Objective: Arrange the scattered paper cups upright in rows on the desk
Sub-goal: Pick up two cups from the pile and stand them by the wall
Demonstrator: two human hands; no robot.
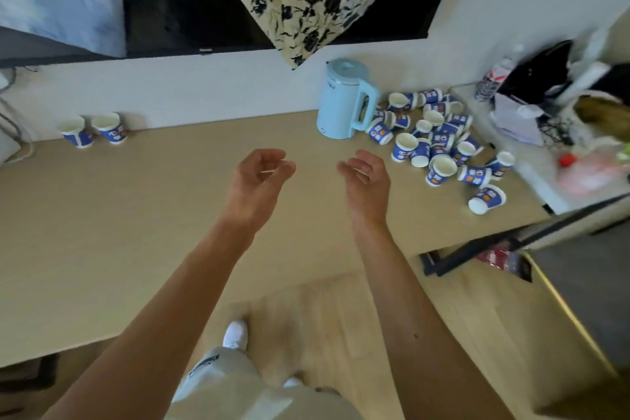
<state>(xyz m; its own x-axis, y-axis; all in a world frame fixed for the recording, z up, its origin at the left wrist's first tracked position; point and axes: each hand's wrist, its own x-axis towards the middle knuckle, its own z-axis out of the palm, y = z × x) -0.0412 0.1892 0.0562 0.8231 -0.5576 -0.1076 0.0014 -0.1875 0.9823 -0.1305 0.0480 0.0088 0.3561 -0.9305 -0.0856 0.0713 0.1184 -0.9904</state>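
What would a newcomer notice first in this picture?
The heap of blue-and-white paper cups, mostly toppled, lies at the right end of the desk beside a light blue kettle. Two cups stand upright at the far left. The left hand and right hand hover empty over the middle.

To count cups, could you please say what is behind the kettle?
The wall shows behind the kettle; the cup pile lies to its right. The desk directly behind it is hidden.
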